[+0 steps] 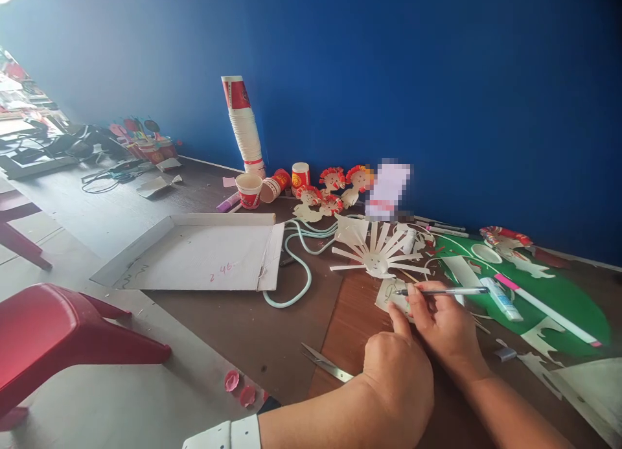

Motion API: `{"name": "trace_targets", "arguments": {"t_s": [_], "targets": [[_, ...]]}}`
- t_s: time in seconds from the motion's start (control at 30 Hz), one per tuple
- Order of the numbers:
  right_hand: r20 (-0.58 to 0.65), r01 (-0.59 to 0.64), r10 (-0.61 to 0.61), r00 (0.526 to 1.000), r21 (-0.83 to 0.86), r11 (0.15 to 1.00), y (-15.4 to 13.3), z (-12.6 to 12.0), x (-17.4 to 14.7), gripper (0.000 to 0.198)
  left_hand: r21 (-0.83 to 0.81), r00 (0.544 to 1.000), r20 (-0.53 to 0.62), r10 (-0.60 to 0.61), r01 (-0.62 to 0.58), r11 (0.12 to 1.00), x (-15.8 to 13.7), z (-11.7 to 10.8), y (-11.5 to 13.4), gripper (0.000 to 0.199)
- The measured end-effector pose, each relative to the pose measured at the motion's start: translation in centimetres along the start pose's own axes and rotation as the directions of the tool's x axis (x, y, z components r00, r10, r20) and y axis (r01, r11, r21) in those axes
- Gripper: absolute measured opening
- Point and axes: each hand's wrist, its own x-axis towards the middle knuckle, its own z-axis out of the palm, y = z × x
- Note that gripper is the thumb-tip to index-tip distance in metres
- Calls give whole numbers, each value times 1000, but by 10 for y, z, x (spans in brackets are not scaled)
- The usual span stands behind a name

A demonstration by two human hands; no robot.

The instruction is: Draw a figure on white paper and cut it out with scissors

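Note:
My right hand [449, 329] grips a clear-barrelled pen [461, 291], its tip on a small piece of paper [383, 298] that bears some drawn lines. With its index finger stretched onto the near edge of that paper, my left hand [401, 371] holds it down; the other fingers curl under and are partly hidden. Just beyond lies a paper cup cut into spread strips, a fringed cup [376, 262] with a small face drawn on it. Scissors [328, 363] rest on the table left of my left hand. A glue stick [503, 300] lies right of the pen.
A shallow white box lid [214, 251] sits left, beside a pale cable [308, 277]. Against the blue wall stand a tall cup stack [245, 128] and several red-fringed paper figures [333, 178]. A white marker [554, 313] crosses a green sheet [578, 306]. A red stool [43, 345] stands left.

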Motion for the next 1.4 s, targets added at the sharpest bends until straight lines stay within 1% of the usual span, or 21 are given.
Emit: {"name": "trace_targets", "arguments": {"t_s": [0.07, 0.2, 0.37, 0.47, 0.63, 0.83, 1.1, 1.23, 1.33, 1.4], "targets": [[19, 25, -25, 999, -5, 1000, 0, 0, -1, 24, -4, 1000, -6, 3, -3, 1000, 0, 0, 0, 48], [52, 58, -56, 997, -21, 998, 0, 0, -3, 21, -1, 1000, -24, 8, -8, 1000, -1, 0, 0, 48], [48, 88, -86, 995, -41, 995, 0, 0, -2, 21, -6, 998, -65, 14, -15, 1000, -1, 2, 0, 45], [58, 81, -79, 995, -32, 996, -1, -1, -2, 23, -25, 998, -61, -6, 4, 1000, -1, 3, 0, 45], [95, 44, -43, 995, -10, 999, -2, 0, -1, 25, -11, 998, -60, 24, -25, 1000, -1, 2, 0, 43], [76, 57, -56, 996, -10, 998, -1, 1, -1, 25, -16, 998, -56, 17, -18, 1000, -2, 1, 0, 42], [45, 115, -115, 992, 4, 993, -4, 0, 0, 23, -15, 999, -46, 22, -23, 1000, -1, 0, 0, 42], [51, 109, -109, 993, -11, 994, -5, 1, 1, 24, -14, 998, -66, 12, -13, 1000, -1, 1, 0, 42], [54, 106, -105, 993, -15, 994, -4, 1, 0, 23, -25, 998, -60, -4, 2, 1000, 0, 2, 0, 40], [52, 109, -108, 993, -7, 994, -4, 1, -1, 23, -27, 999, -47, 10, -11, 1000, 0, 2, -1, 41]]}}
